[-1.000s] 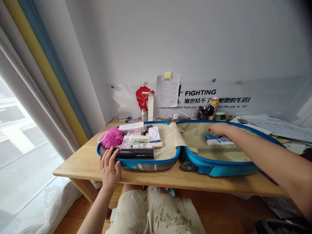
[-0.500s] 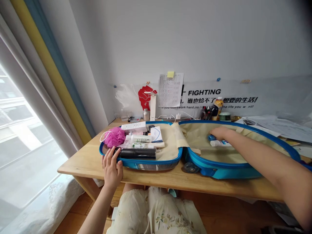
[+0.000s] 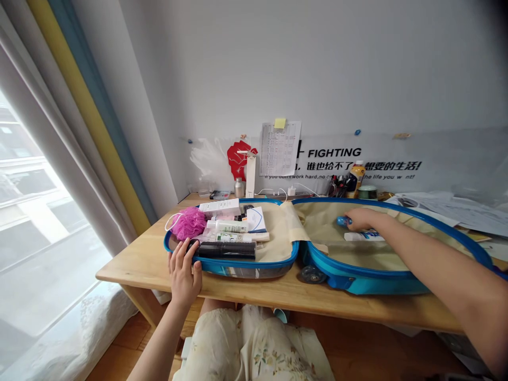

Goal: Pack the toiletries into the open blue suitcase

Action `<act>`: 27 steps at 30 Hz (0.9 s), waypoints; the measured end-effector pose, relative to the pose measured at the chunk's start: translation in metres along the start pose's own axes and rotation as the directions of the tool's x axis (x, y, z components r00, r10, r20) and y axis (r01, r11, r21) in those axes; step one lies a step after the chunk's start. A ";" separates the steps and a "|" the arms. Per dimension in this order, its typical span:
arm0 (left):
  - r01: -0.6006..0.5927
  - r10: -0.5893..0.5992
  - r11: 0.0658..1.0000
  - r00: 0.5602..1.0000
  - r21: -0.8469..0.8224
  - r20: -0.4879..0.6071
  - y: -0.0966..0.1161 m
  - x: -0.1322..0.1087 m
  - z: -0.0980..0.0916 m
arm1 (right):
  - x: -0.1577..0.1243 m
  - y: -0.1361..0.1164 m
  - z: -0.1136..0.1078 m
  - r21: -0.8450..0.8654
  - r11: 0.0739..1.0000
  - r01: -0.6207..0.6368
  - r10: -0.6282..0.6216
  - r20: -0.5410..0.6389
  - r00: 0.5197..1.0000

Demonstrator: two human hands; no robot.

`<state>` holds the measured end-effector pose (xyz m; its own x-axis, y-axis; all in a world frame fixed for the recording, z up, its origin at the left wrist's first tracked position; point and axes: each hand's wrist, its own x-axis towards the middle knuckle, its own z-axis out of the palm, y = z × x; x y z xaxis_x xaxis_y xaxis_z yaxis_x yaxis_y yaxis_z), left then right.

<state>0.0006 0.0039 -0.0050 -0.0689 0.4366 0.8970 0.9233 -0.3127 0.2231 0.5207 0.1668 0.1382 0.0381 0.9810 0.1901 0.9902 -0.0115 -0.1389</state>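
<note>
While outstretched, right hand (image 3: 363, 218) around a blue bottle (image 3: 343, 221), left hand (image 3: 183, 273) open on suitcase (image 3: 238, 269)

A bright blue suitcase (image 3: 254, 270) with beige lining (image 3: 341, 254) holds a hot-pink bath pouf (image 3: 189, 223) and a black tube (image 3: 226, 250), beside a yellow-and-blue striped curtain (image 3: 85, 121), above a cream skirt (image 3: 250, 349) with green floral print.

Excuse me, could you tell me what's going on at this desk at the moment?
A seated person is working over an open blue suitcase on a wooden desk. Their right hand has its fingers on a small blue item, just above a white tube in the right shell. Their left hand rests at the left shell's rim, beside a black cylindrical case, with a pink bath puff and white bottles nearby.
</note>
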 end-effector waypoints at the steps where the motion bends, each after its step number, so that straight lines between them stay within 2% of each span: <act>1: 0.003 -0.003 1.000 1.000 0.000 0.000 0.000 0.000 0.000 | -0.002 -0.006 -0.007 0.011 1.000 0.006 -0.006 0.018 1.000; 4: 0.006 -0.006 1.000 1.000 -0.002 -0.001 0.000 0.000 0.000 | -0.006 -0.036 -0.030 0.046 0.999 0.026 -0.030 0.083 0.996; 6: 0.003 -0.003 1.000 1.000 -0.004 -0.004 0.000 0.000 0.000 | -0.010 -0.067 -0.043 0.110 0.993 0.049 -0.058 0.085 0.995; 8: 0.001 -0.001 1.000 1.000 -0.004 -0.004 0.001 0.000 0.000 | -0.015 -0.104 -0.049 0.196 0.978 0.072 -0.099 0.136 0.986; 11: 0.001 -0.001 1.000 1.000 -0.007 -0.004 0.001 0.001 0.000 | -0.023 -0.164 -0.048 0.270 0.957 0.102 -0.177 0.268 0.947; 14: 0.002 -0.002 1.000 1.000 -0.012 -0.003 0.001 0.001 0.000 | -0.023 -0.212 -0.036 0.182 0.975 0.130 -0.184 0.326 0.927; 16: 0.005 -0.005 1.000 1.000 -0.014 -0.001 0.001 0.001 0.000 | -0.021 -0.233 -0.026 0.082 0.987 0.137 -0.157 0.324 0.933; 19: 0.011 -0.011 1.000 1.000 -0.012 0.004 0.000 0.000 0.001 | -0.019 -0.252 -0.009 -0.061 0.991 0.122 -0.099 0.289 0.952; 23: 0.022 -0.022 1.000 1.000 -0.006 0.012 0.001 0.000 0.001 | -0.018 -0.262 0.008 -0.153 0.983 0.103 -0.054 0.296 0.954; 27: 0.024 -0.024 1.000 1.000 -0.001 0.008 0.002 0.001 0.000 | -0.009 -0.248 0.000 -0.136 0.981 0.141 -0.098 0.282 0.954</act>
<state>0.0026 0.0036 -0.0041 -0.0881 0.4506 0.8884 0.9211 -0.3026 0.2448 0.2750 0.1603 0.1711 -0.0981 0.9920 -0.0795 0.9947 0.1002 0.0227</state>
